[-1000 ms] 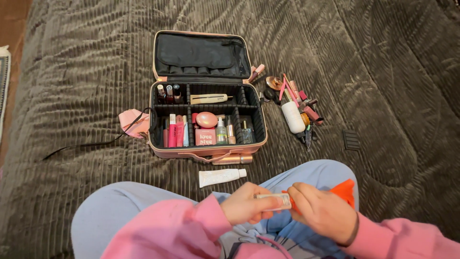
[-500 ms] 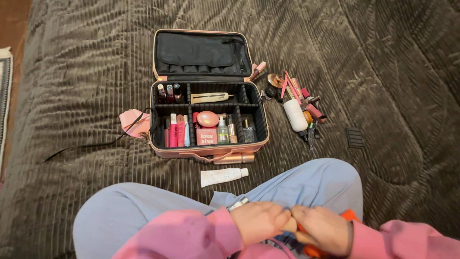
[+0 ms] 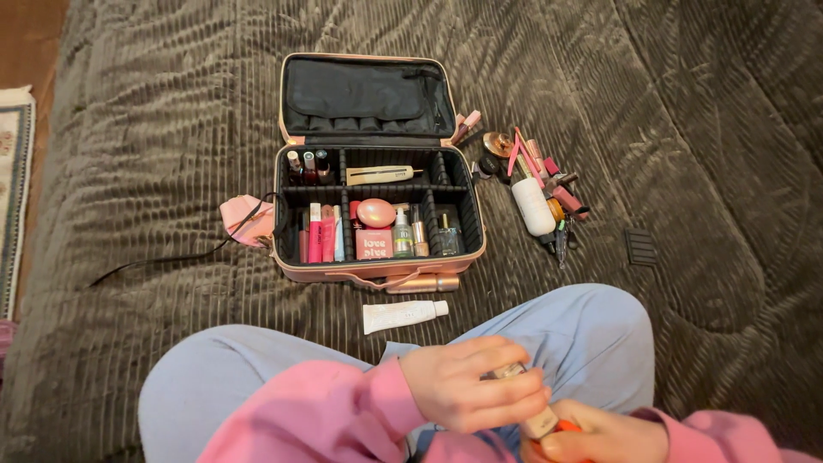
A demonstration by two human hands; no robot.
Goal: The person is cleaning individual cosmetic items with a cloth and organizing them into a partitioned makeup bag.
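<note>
You sit on a dark ribbed blanket (image 3: 137,154) covering the surface. Directly on it: an open pink makeup case (image 3: 377,273), a rose-gold tube (image 3: 422,283) touching the case's near edge, a white tube (image 3: 403,315) just beside your knee, a pile of cosmetics (image 3: 536,184) right of the case, a small black grid piece (image 3: 640,247) apart, a pink pouch (image 3: 244,219) with a black cord (image 3: 163,260) at left.

The blanket (image 3: 154,129) is plush, ribbed grey cloth with a soft sheen. The case (image 3: 377,273) has a smooth pink shell, a matt black fabric lining and ribbed black dividers; before it lie a shiny metallic gold tube (image 3: 422,283) and a smooth white plastic tube (image 3: 403,315). Sleeves (image 3: 317,411) are soft pink fleece.
</note>
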